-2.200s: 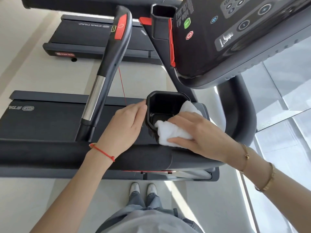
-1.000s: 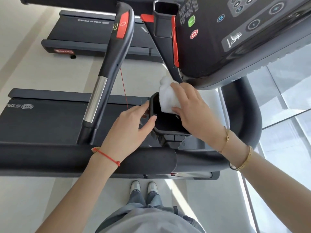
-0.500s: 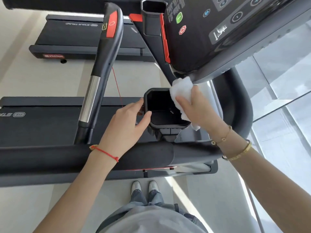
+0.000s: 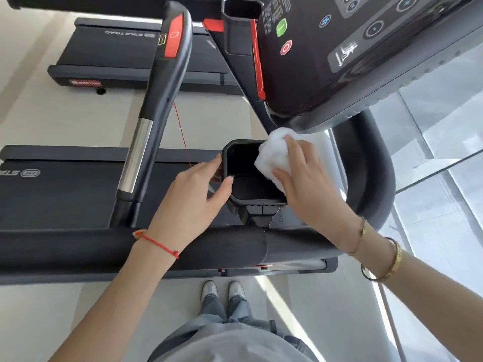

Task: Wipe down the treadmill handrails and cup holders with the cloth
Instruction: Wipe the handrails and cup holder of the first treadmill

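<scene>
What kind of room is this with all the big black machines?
Most likely a gym. A treadmill console with start and stop buttons hangs overhead, a second treadmill stands behind, and a person's hands wipe a cup holder with a white cloth.

Person, head view: bare forearms; left wrist, thin red cord bracelet (image 4: 156, 244); right wrist, fine gold chain (image 4: 359, 237), gold bangle (image 4: 393, 259), dark band beside it; grey top (image 4: 230, 343); blue-grey jeans (image 4: 224, 308); pale sneakers (image 4: 223, 290)
</scene>
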Demonstrator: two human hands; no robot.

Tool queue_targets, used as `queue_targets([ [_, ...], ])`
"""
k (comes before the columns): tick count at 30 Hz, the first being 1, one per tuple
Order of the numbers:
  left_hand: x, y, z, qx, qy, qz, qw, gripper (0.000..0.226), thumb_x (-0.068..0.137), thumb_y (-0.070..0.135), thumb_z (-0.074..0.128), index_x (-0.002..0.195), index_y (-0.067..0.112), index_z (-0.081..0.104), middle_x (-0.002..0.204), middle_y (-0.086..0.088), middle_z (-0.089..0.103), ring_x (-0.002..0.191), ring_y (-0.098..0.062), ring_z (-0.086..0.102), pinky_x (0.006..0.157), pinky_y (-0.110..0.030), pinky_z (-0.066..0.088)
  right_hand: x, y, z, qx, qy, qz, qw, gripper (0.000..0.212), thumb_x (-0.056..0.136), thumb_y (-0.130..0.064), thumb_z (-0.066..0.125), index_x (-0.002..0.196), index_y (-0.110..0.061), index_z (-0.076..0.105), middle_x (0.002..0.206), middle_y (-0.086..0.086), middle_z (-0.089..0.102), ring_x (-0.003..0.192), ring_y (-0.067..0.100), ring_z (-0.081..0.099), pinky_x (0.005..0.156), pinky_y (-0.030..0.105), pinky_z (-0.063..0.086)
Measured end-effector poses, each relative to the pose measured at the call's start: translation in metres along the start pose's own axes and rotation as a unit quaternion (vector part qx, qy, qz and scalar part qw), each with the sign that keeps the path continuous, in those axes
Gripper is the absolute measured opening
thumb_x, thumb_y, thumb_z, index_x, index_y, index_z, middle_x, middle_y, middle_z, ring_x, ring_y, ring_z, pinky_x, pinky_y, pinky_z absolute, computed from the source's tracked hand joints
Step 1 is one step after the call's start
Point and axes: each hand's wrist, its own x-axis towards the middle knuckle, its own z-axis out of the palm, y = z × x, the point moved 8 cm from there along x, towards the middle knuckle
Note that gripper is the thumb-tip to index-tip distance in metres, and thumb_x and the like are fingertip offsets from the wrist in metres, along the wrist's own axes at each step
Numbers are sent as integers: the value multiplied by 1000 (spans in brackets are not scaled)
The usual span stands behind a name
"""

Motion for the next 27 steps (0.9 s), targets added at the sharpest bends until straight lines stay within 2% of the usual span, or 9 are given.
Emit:
queue_targets([
  [2,0,-1,1,-2,-2,0,1000,51,94,43,44,142,24,48,95,3,64,88,-13,62,83,-39,55,10,-1,-1,-28,-9,-34,999,56,99,-18,51,147,-3,28,140,18,37,125,33,41,102,36,37],
  [9,-1,-2,2,7,-8,-10,1000,60,94,48,41,146,20,44,104,5,64,98,-13,60,89,-38,54,13,-4,-7,-72,-24,-79,994,52,99,-22,50,144,-4,33,136,15,43,121,31,45,98,31,37],
  [14,-1,-3,0,-1,-3,-19,1000,57,94,47,43,145,23,45,105,6,64,98,-13,60,88,-40,54,-3,-16,-10,-120,0,-110,987,51,95,-11,55,142,1,38,135,19,46,128,34,45,109,38,40],
  [17,-1,-3,0,-10,2,-14,1000,47,95,42,48,139,28,49,99,7,64,93,-15,62,84,-43,54,-8,-32,4,-116,-10,-166,979,58,89,3,61,143,3,40,142,22,45,138,36,40,113,37,34],
  [20,0,-4,0,-9,4,-14,1000,46,95,41,49,139,27,49,100,7,64,94,-14,62,84,-43,54,19,-41,11,-68,-40,-174,982,56,94,-3,58,145,2,35,151,20,34,144,33,30,118,35,23],
  [22,-1,-6,-1,-4,3,-22,1000,50,95,44,47,141,24,48,101,7,63,96,-13,60,86,-42,53,43,-43,11,-73,-58,-183,979,53,97,-10,55,146,-2,36,151,16,35,143,31,30,120,37,21],
  [24,-1,-5,-1,-4,-2,-25,1000,52,95,45,46,142,22,48,101,7,62,95,-13,59,86,-41,52,62,-46,12,-99,-86,-211,969,49,97,-17,55,143,-9,42,144,10,46,134,29,41,114,39,28],
  [27,-1,-3,-2,-2,-6,-29,1000,52,95,44,46,142,22,48,102,7,62,95,-12,58,87,-41,51,77,-49,14,-64,-143,-216,964,44,95,-21,58,137,-14,47,127,7,55,112,29,53,95,37,39],
])
